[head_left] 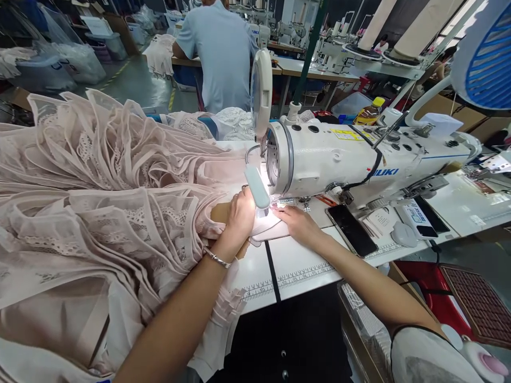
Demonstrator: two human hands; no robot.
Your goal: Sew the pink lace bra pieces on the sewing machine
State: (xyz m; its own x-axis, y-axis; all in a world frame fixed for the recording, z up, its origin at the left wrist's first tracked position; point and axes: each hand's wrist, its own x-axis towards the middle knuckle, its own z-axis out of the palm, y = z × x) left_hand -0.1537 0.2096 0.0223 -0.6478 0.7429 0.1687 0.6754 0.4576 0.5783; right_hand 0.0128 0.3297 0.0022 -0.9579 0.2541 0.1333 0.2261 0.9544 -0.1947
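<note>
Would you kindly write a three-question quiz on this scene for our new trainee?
1. True or false: the bracelet is on the wrist of the left hand.
2. What colour is the cap of the bottle behind the sewing machine?
A) Red
B) Yellow
C) Blue
3. Fill the gap: as the person sees it, the big pile of pale fabric lies to the ____ of the sewing machine.

Key: 1. True. 2. B. 3. Left.
</note>
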